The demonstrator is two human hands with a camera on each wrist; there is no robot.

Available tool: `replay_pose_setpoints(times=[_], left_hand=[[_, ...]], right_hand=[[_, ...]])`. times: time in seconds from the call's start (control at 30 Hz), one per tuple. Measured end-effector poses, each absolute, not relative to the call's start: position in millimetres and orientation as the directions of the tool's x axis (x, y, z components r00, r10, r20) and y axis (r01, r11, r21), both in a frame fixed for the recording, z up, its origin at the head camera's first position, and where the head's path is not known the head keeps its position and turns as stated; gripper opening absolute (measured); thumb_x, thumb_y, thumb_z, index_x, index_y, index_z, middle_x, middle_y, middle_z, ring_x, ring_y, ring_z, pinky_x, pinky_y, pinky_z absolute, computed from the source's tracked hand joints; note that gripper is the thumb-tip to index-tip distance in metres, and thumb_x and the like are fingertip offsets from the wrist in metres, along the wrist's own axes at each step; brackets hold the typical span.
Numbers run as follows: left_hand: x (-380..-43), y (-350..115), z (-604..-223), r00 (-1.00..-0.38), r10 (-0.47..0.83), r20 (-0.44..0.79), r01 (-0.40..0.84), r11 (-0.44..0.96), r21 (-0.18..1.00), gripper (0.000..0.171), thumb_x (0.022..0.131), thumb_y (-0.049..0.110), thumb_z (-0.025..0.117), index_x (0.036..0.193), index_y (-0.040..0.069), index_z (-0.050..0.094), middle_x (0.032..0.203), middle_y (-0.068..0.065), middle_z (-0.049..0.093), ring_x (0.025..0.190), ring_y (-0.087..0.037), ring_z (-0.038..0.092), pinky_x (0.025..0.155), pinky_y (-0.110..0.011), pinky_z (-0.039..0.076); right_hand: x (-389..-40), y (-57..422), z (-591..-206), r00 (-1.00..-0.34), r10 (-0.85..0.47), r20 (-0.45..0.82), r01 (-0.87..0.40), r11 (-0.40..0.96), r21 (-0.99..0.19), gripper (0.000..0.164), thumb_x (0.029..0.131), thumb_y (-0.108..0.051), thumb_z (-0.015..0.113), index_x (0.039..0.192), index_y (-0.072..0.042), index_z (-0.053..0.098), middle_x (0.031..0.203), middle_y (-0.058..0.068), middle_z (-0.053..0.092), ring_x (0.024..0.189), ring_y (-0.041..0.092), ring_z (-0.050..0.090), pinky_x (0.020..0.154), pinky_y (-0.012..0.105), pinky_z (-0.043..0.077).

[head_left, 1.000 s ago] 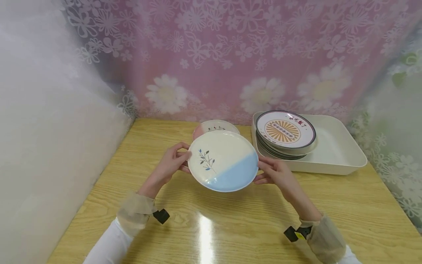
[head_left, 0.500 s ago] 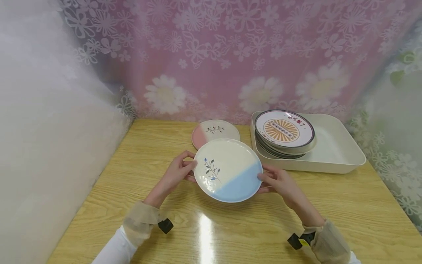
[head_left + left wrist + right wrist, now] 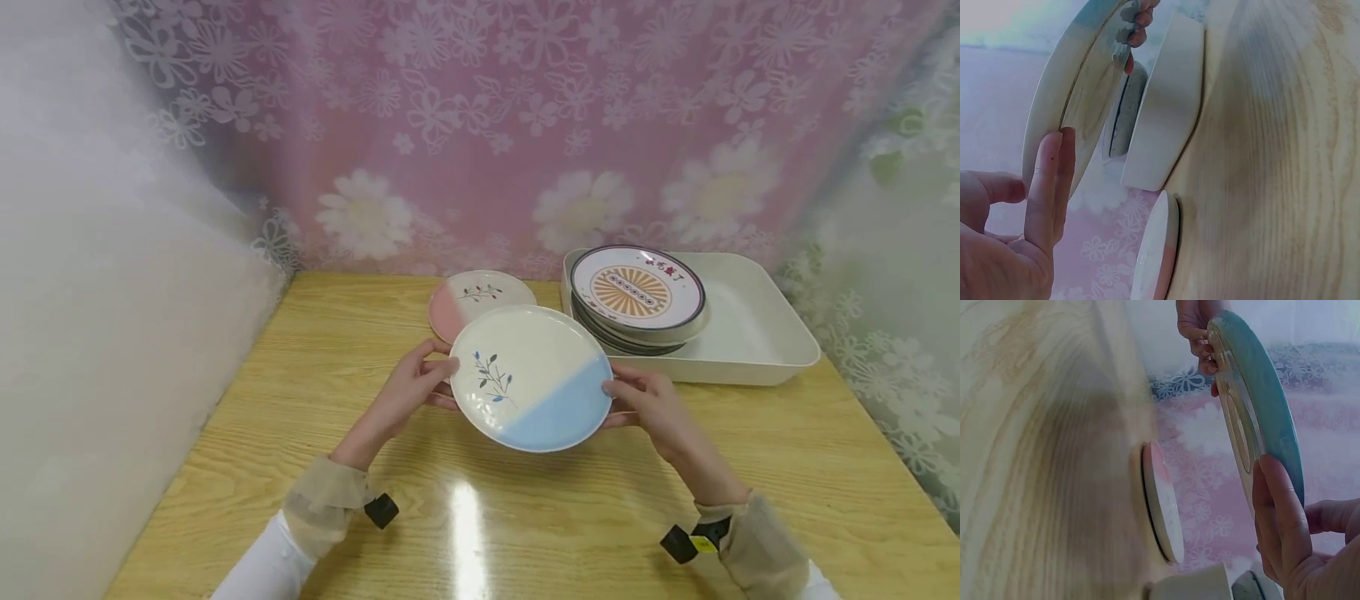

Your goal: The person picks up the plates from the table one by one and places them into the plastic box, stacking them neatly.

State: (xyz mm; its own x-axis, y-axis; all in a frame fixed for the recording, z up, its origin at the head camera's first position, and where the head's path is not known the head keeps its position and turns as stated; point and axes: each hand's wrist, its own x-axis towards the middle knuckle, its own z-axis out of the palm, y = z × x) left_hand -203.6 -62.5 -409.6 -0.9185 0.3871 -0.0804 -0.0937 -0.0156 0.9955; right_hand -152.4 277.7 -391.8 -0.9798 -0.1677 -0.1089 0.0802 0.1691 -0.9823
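The blue-and-cream plate (image 3: 532, 375) is held above the table (image 3: 337, 350), apart from it and tilted, in front of the pink-and-cream plate (image 3: 487, 292) and to the left of the stack of plates (image 3: 645, 287) in the tray (image 3: 720, 371). Its rim is pinched at opposite sides by the left hand (image 3: 412, 387) and the right hand (image 3: 663, 408), with thumbs at the upper edge and fingers extended beneath. The plate is judged to be rigid glazed ceramic, moderate in weight and brittle. The glossy face is likely to be slippery, especially if wet; fingertip contact alone is therefore to be treated as marginal. Grip is best taken at both sides of the rim, with the underside supported near the raised ring. Knocks against the tray are to be avoided, as chipping is possible.
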Motion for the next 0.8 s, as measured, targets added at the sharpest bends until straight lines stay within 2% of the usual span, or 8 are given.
replay_pose_setpoints(times=[0.17, 0.33, 0.47, 0.6, 0.8], left_hand=[[-206.4, -59.9, -400.9, -0.914, 0.397, -0.077, -0.09, -0.014, 0.996, 0.034, 0.106, 0.018, 0.055, 0.133, -0.001, 0.051, 0.098, -0.016, 0.074, 0.075, -0.019, 0.074, 0.073, -0.043, 0.063], [-208.4, -57.1, -393.8, -0.91, 0.411, -0.057, -0.057, 0.014, 0.998, 0.039, 0.109, 0.029, 0.048, 0.138, 0.004, 0.054, 0.102, -0.017, 0.072, 0.078, -0.022, 0.075, 0.077, -0.05, 0.061], [-209.0, -55.8, -394.3, -0.903, 0.426, -0.047, -0.035, 0.035, 0.999, 0.043, 0.11, 0.034, 0.044, 0.139, 0.004, 0.053, 0.107, -0.019, 0.072, 0.08, -0.023, 0.075, 0.079, -0.048, 0.061], [-208.0, -58.6, -401.9, -0.901, 0.428, -0.066, -0.043, 0.063, 0.997, 0.043, 0.11, 0.033, 0.043, 0.139, 0.002, 0.053, 0.107, -0.019, 0.073, 0.079, -0.021, 0.074, 0.075, -0.038, 0.062], [-205.9, -65.8, -412.5, -0.908, 0.413, -0.075, -0.05, 0.072, 0.996, 0.041, 0.111, 0.027, 0.043, 0.138, -0.002, 0.052, 0.104, -0.016, 0.073, 0.077, -0.018, 0.073, 0.076, -0.037, 0.062]], right_hand=[[-155.4, 286.1, -380.3, -0.983, -0.163, -0.087, 0.06, 0.166, -0.984, 0.05, 0.106, -0.007, 0.049, 0.148, 0.017, 0.035, 0.106, -0.002, 0.072, 0.081, 0.012, 0.074, 0.07, 0.035, 0.062], [-160.5, 296.6, -368.3, -0.982, -0.172, -0.076, 0.048, 0.161, -0.986, 0.054, 0.107, -0.01, 0.05, 0.149, 0.017, 0.031, 0.103, -0.014, 0.071, 0.084, 0.011, 0.074, 0.07, 0.032, 0.062], [-167.2, 304.6, -357.9, -0.988, -0.143, -0.064, 0.047, 0.125, -0.991, 0.057, 0.106, -0.012, 0.051, 0.15, 0.017, 0.028, 0.102, -0.016, 0.072, 0.084, 0.01, 0.074, 0.07, 0.029, 0.062], [-174.3, 315.1, -349.1, -0.993, -0.11, -0.049, 0.046, 0.031, -0.998, 0.063, 0.106, -0.01, 0.054, 0.152, 0.018, 0.022, 0.102, -0.015, 0.072, 0.084, 0.008, 0.073, 0.07, 0.026, 0.061], [-186.4, 337.9, -337.2, -0.999, -0.043, -0.005, 0.011, -0.144, -0.989, 0.071, 0.103, -0.006, 0.058, 0.152, 0.019, 0.012, 0.105, -0.006, 0.069, 0.08, 0.012, 0.074, 0.068, 0.027, 0.061]])
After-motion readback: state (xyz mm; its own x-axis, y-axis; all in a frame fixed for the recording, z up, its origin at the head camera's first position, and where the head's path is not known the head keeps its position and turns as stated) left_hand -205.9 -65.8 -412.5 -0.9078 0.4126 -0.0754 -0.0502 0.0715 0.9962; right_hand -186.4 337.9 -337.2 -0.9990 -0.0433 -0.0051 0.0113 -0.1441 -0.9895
